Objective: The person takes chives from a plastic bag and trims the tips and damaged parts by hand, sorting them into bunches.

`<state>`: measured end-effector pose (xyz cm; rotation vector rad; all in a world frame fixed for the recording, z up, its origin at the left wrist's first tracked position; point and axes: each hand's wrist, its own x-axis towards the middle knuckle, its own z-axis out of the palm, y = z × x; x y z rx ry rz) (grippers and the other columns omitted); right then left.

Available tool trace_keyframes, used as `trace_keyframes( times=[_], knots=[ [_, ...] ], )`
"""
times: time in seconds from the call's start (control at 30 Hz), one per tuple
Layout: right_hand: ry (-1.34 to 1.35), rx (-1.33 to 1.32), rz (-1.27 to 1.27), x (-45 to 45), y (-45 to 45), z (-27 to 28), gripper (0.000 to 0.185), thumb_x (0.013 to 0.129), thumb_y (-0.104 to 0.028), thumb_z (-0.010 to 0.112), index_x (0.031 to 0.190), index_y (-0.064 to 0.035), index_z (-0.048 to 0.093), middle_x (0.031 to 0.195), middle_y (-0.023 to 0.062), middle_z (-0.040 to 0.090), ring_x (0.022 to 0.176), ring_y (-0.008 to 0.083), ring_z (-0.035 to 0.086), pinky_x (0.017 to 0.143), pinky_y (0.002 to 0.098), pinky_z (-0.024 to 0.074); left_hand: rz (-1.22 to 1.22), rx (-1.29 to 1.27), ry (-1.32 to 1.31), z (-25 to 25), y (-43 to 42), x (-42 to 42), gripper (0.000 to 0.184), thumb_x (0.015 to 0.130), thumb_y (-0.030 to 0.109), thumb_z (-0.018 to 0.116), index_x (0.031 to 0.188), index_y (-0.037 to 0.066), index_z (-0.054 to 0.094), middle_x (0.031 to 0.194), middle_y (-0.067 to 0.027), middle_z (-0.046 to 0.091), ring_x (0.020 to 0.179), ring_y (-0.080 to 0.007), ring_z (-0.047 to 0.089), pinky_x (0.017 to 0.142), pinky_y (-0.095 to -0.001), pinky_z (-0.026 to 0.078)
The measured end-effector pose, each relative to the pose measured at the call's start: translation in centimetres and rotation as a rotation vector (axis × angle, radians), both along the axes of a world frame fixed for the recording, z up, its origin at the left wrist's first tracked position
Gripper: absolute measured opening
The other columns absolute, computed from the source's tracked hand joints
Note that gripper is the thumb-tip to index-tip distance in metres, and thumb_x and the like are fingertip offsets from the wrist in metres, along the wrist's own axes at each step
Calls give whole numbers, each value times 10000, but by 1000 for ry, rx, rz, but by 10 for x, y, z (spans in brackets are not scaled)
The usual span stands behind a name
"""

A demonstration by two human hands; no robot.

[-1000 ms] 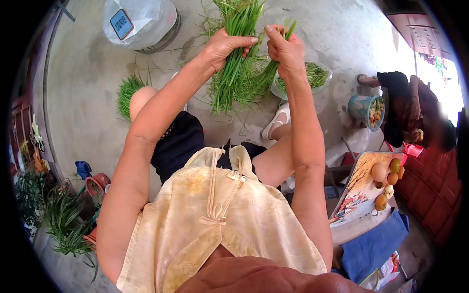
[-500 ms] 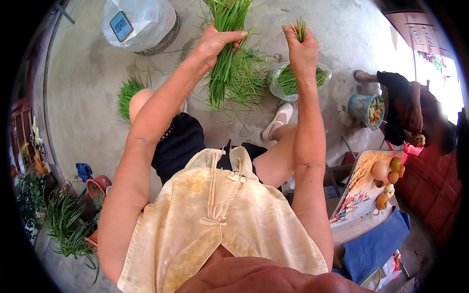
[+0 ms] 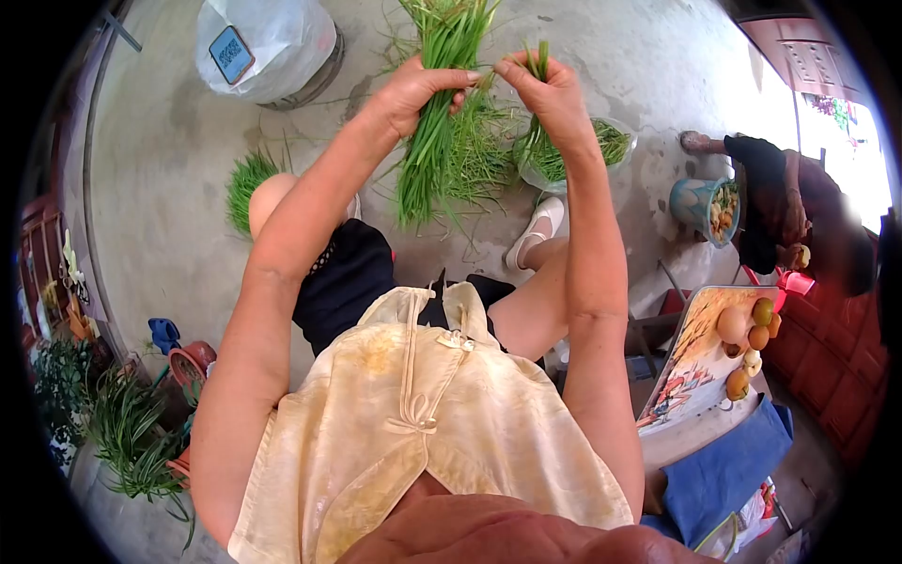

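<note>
A thick bunch of long green chives (image 3: 434,141) is gripped in my left hand (image 3: 410,97), its thumb stretched across the stalks. My right hand (image 3: 552,99) pinches a few chive stalks (image 3: 538,61) close to the left thumb; the tips of both hands nearly meet. Below them on the floor lies a loose heap of chives and trimmings (image 3: 481,160). To the right, partly behind my right wrist, a bowl lined with clear plastic (image 3: 628,155) holds more chives. Another bunch of chives (image 3: 246,193) lies beside my left knee.
A bin covered in white plastic (image 3: 282,47) carries a phone-like QR card (image 3: 231,54). At right, a person (image 3: 799,207) sits by a bucket of peelings (image 3: 695,209). Near my right elbow, a small table (image 3: 691,348) bears several round fruits. Potted plants (image 3: 132,432) stand at left.
My right hand has moved left to the bunch, close to my left thumb. The left hand stays nearly still with the chives.
</note>
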<state>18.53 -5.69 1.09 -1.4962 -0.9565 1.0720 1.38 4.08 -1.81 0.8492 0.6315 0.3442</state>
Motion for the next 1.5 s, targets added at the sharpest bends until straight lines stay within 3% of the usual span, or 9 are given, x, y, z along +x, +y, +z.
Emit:
trace_keyframes(
  times=[0.37,0.47,0.57,0.6,0.8,0.9,1.0,1.3,1.5],
  knots=[
    [-240,76,12,3,3,-22,227,837,-240,674,918,-28,668,711,-6,614,664,79,513,624,260,435,98,169,21,2,-8,4,164,776,109,733,831,61,587,654,17,536,566,-79,500,510,-231,407],
    [-365,166,-208,17,6,-29,246,834,-258,670,940,-36,669,667,48,616,614,132,528,600,298,441,109,136,39,0,-4,2,150,783,109,724,839,56,594,649,16,529,562,-77,493,507,-226,403],
    [-499,68,-184,35,4,-24,292,832,-290,670,945,-20,661,628,72,609,573,176,525,570,331,438,84,114,63,5,-3,-1,139,786,106,718,830,58,596,646,15,529,559,-76,491,506,-221,402],
    [-630,-43,-119,24,1,-3,296,819,-295,690,931,-23,666,574,42,574,544,134,495,530,317,415,79,107,56,4,-2,-1,138,788,108,716,841,52,601,647,14,530,559,-76,491,507,-221,403],
    [-19,1,-85,0,2,-9,235,805,-252,724,887,-36,680,674,-47,571,636,38,477,564,225,390,67,56,30,8,-6,1,155,778,100,723,863,45,605,661,10,548,568,-80,513,509,-229,426],
    [-21,57,-81,-5,5,-12,173,835,-238,697,888,-75,670,568,-100,438,500,5,336,453,194,237,56,45,-14,5,-7,4,181,745,64,745,830,65,585,679,6,569,575,-84,540,500,-227,448],
    [-2,-12,-80,-6,4,-10,170,823,-203,699,855,-40,666,712,-49,578,672,42,488,605,213,398,61,60,-32,1,-8,6,176,760,85,737,876,52,608,699,4,579,593,-82,532,515,-228,441],
    [196,-58,1,-5,2,-1,155,835,-219,666,850,-64,659,638,-72,517,575,23,407,505,208,311,11,76,-54,8,-4,2,223,797,133,712,981,39,630,843,-22,654,640,-48,487,565,-197,432],
    [-250,17,-155,4,4,-16,191,836,-218,659,874,-31,657,675,-32,583,608,70,485,548,250,404,30,37,-64,9,-3,1,302,807,105,700,1078,31,589,852,-34,659,632,-42,488,562,-181,430]
  ],
)
